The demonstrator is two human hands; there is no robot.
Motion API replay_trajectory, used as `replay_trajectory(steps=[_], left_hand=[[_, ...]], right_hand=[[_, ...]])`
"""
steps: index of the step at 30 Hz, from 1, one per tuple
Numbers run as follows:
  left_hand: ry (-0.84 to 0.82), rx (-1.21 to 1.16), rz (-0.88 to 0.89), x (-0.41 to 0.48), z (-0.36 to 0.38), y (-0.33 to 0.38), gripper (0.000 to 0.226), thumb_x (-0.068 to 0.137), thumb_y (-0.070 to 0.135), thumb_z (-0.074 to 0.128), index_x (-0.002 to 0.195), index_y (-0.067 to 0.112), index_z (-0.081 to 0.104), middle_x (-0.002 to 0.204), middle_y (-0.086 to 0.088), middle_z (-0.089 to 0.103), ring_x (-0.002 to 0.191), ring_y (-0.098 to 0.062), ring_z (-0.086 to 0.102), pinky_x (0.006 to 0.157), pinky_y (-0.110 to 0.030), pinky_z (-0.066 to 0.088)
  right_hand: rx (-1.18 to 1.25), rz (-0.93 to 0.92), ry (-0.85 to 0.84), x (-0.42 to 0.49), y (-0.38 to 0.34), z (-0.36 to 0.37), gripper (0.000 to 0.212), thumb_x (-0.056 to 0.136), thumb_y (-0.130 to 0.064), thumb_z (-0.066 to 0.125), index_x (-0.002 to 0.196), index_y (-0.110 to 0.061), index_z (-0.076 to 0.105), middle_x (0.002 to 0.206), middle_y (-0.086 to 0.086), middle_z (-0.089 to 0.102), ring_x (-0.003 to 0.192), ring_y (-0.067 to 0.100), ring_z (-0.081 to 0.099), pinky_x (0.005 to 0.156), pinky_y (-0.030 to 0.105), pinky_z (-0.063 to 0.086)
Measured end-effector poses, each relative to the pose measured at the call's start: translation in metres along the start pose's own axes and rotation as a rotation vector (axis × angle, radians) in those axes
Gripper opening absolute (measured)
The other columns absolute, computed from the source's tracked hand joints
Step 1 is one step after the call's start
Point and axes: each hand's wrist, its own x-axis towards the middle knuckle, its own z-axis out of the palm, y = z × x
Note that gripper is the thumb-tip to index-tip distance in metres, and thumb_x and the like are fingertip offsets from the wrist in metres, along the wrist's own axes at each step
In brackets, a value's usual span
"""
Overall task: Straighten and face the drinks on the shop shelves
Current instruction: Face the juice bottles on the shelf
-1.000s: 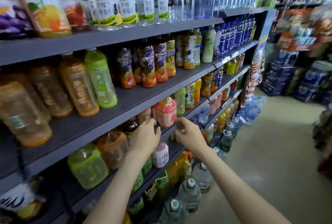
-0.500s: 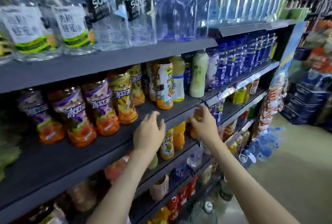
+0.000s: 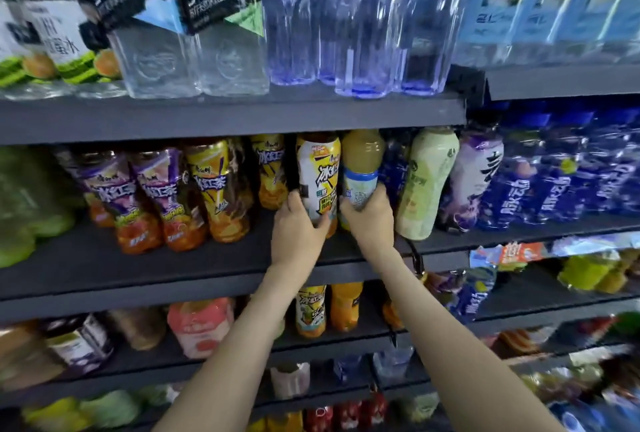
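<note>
On the shelf [image 3: 173,269], left hand [image 3: 299,224] grip clasps iced-tea bottle [image 3: 317,172]; right hand [image 3: 369,217] grip clasps juice bottle [image 3: 362,161], at its 3 o'clock.

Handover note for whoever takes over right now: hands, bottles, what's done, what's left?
Left hand: grips the white-and-yellow tea bottle low on its body.
Right hand: grips the yellow juice bottle at its label.
Both bottles stand side by side on the middle shelf, set back from its front edge.
Done: tea label faces out.
Left: juice label shows small print, probably needs turning. Pull both forward, then likely the purple-label bottles, also set back.
</note>
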Motion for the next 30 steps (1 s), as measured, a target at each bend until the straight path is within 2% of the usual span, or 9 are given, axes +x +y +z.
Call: replay_trajectory(steps=[9, 12, 15, 17, 20, 22, 25, 28, 30], left_hand=[[0.077, -0.145, -0.079, -0.012, 0.003, 0.009, 0.057, 0.087, 0.029, 0.065, 0.131, 0.006, 0.039, 0.127, -0.012, 0.048, 0.120, -0.029, 0.046, 0.090, -0.034, 0.042], [0.179, -0.185, 0.008, -0.029, 0.007, 0.015, 0.048, 0.087, 0.022, 0.065, 0.127, 0.007, 0.043, 0.124, -0.012, 0.046, 0.117, -0.028, 0.047, 0.086, -0.025, 0.038], [0.190, -0.202, 0.001, -0.038, -0.004, 0.016, 0.036, 0.089, 0.020, 0.060, 0.124, 0.017, 0.050, 0.120, -0.008, 0.047, 0.104, -0.023, 0.053, 0.079, -0.019, 0.035], [0.034, -0.341, -0.129, -0.041, -0.018, 0.016, 0.024, 0.092, 0.028, 0.057, 0.116, 0.026, 0.056, 0.114, 0.000, 0.054, 0.101, -0.017, 0.056, 0.080, -0.022, 0.040], [-0.450, -0.834, -0.139, -0.056, -0.044, 0.021, 0.020, 0.087, 0.037, 0.057, 0.106, 0.032, 0.062, 0.106, 0.010, 0.066, 0.105, -0.012, 0.062, 0.086, -0.024, 0.050], [-0.584, -0.841, -0.077, -0.069, -0.055, 0.022, 0.030, 0.080, 0.035, 0.060, 0.110, 0.031, 0.060, 0.108, 0.010, 0.067, 0.103, -0.007, 0.063, 0.084, -0.020, 0.050], [-0.512, -0.835, -0.143, -0.084, -0.072, 0.008, 0.029, 0.079, 0.021, 0.069, 0.106, 0.023, 0.063, 0.103, 0.005, 0.070, 0.094, -0.008, 0.066, 0.079, -0.022, 0.051], [-0.418, -0.816, -0.199, -0.095, -0.095, -0.023, 0.037, 0.065, 0.029, 0.075, 0.100, 0.024, 0.065, 0.099, 0.007, 0.071, 0.096, -0.013, 0.067, 0.084, -0.031, 0.052], [-0.362, -0.797, -0.234, -0.104, -0.114, -0.045, 0.039, 0.065, 0.024, 0.078, 0.102, 0.022, 0.065, 0.100, 0.005, 0.071, 0.095, -0.013, 0.067, 0.082, -0.030, 0.052]], right_hand=[[0.110, -0.057, -0.112, -0.021, 0.009, -0.037, 0.040, 0.076, -0.028, 0.074, 0.102, -0.010, 0.052, 0.093, 0.003, 0.064, 0.083, 0.016, 0.063, 0.067, 0.033, 0.052], [0.285, -0.058, -0.230, -0.034, 0.012, -0.060, 0.033, 0.079, -0.022, 0.074, 0.105, -0.014, 0.056, 0.096, -0.002, 0.068, 0.085, 0.005, 0.064, 0.070, 0.024, 0.053], [0.487, -0.002, -0.462, -0.044, 0.011, -0.087, 0.031, 0.082, -0.012, 0.072, 0.111, -0.012, 0.060, 0.103, -0.002, 0.071, 0.095, 0.010, 0.068, 0.078, 0.026, 0.056], [0.577, 0.029, -0.610, -0.051, 0.010, -0.098, 0.028, 0.082, -0.008, 0.070, 0.109, -0.012, 0.061, 0.102, -0.003, 0.071, 0.094, 0.010, 0.068, 0.075, 0.023, 0.054], [0.597, 0.048, -0.777, -0.064, 0.010, -0.100, 0.031, 0.075, -0.014, 0.076, 0.104, -0.015, 0.064, 0.100, -0.002, 0.073, 0.096, 0.014, 0.068, 0.076, 0.024, 0.053], [0.551, 0.041, -0.885, -0.075, 0.007, -0.091, 0.032, 0.072, -0.018, 0.073, 0.103, -0.016, 0.066, 0.101, 0.001, 0.073, 0.097, 0.019, 0.068, 0.080, 0.030, 0.055], [0.539, 0.055, -1.021, -0.093, -0.003, -0.073, 0.029, 0.072, -0.013, 0.069, 0.101, -0.013, 0.066, 0.098, 0.003, 0.073, 0.094, 0.021, 0.069, 0.079, 0.031, 0.054], [0.525, 0.062, -1.141, -0.109, -0.020, -0.048, 0.036, 0.074, -0.015, 0.069, 0.110, -0.011, 0.063, 0.106, 0.003, 0.072, 0.100, 0.019, 0.067, 0.081, 0.028, 0.053], [0.491, 0.047, -1.204, -0.122, -0.036, -0.027, 0.042, 0.078, -0.020, 0.072, 0.117, -0.017, 0.059, 0.111, -0.002, 0.070, 0.104, 0.015, 0.065, 0.084, 0.028, 0.052]])
